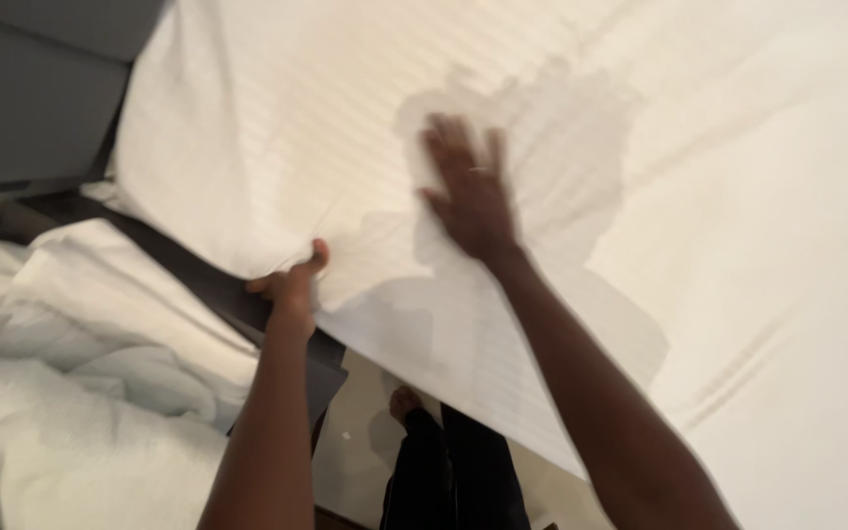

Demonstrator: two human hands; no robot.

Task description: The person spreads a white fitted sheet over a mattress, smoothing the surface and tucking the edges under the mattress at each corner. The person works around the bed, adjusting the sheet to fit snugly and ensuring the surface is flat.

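I was in a bedroom, standing at the side of a bed. A white striped sheet (640,196) covered the mattress in front of me, and a crumpled white duvet (71,393) lay heaped to my left. A dark grey padded headboard (31,88) rose at the far corner, and pale hard floor (355,451) showed by my feet.

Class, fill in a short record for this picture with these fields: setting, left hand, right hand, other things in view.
setting: a bed seen from above, covered by a white striped fabric sheet
left hand: left hand grips the edge of the sheet, fingers curled around it
right hand: right hand lies flat and open on the sheet, fingers spread, blurred
other things in view: rumpled white bedding at the left; dark bed frame edge; grey panel at the upper left; the person's dark trouser legs below
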